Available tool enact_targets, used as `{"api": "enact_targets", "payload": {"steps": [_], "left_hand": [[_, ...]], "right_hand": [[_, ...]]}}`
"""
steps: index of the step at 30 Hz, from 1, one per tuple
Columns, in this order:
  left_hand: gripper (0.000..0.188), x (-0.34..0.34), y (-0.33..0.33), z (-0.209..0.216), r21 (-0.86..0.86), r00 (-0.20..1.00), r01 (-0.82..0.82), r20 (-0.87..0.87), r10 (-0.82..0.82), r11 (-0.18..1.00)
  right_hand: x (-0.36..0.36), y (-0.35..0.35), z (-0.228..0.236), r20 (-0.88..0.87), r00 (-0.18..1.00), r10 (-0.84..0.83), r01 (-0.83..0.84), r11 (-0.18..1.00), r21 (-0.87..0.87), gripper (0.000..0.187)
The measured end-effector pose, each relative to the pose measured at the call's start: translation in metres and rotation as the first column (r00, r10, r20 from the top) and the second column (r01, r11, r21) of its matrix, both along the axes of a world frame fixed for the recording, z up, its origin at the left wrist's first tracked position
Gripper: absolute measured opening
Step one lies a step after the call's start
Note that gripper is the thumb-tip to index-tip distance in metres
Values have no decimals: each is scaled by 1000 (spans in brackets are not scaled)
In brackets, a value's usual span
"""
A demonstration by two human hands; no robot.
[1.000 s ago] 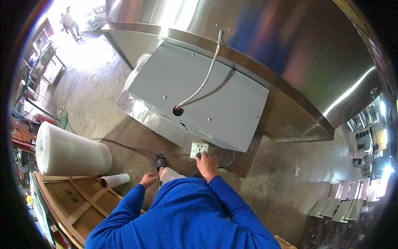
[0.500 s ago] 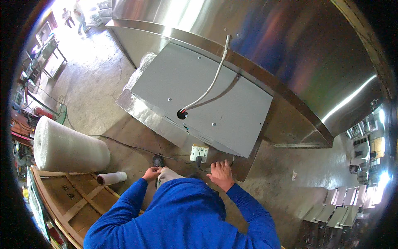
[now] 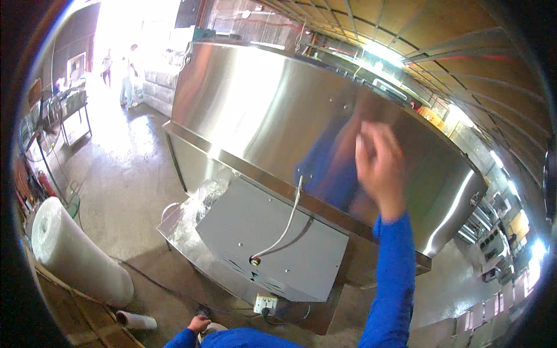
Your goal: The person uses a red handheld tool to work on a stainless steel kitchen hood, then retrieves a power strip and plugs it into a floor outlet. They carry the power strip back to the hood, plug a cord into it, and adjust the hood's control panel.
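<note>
My right hand [image 3: 380, 165] is raised in front of a large curved stainless steel panel [image 3: 243, 104]. It is smeared by motion, but the thumb and fingers look apart with nothing between them; whether it touches the steel I cannot tell. Low down, my left hand [image 3: 199, 323] rests by my pale-trousered knee, fingers curled together; anything inside them is hidden. A grey metal box [image 3: 278, 232] stands below the steel body. A white cable [image 3: 289, 223] runs from the panel into a round hole in the box. In front is a white socket block [image 3: 265, 303] with a black plug [image 3: 266, 313].
A bubble wrap roll [image 3: 81, 255] stands at the left, beside a smaller film roll [image 3: 136, 320] and a wooden frame [image 3: 64, 313]. A black cord [image 3: 156, 284] crosses the floor. Clear plastic wrap [image 3: 200, 203] lies by the box. Two people are far off at the upper left.
My right hand has risen from beside the socket block up to the steel panel. The left stays near my knee. The view has tilted up, showing the ceiling and more of the steel body.
</note>
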State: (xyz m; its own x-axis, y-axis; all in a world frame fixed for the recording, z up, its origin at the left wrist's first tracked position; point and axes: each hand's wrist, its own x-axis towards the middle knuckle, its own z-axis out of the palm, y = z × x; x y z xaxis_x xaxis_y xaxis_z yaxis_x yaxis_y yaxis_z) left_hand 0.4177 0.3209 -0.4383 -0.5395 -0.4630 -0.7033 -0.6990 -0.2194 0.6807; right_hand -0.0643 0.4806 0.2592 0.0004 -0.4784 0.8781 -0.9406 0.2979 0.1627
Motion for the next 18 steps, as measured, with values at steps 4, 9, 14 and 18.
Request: {"api": "enact_targets", "payload": {"steps": [4, 9, 14, 18], "left_hand": [[50, 26, -12, 4, 76, 968, -237, -66, 242, 969], [52, 93, -6, -8, 83, 896, -439, 113, 429, 895], [41, 162, -6, -18, -29, 851, -345, 412, 326, 938], [39, 166, -35, -17, -27, 870, -354, 359, 339, 935]], "right_hand": [[-87, -78, 78, -109, 950, -291, 292, 956, -6, 44], [-132, -118, 106, 225, 920, -322, 262, 929, 260, 48], [-126, -118, 118, 209, 851, -482, 382, 841, 384, 59], [-119, -119, 112, 180, 832, -524, 452, 830, 326, 63]]}}
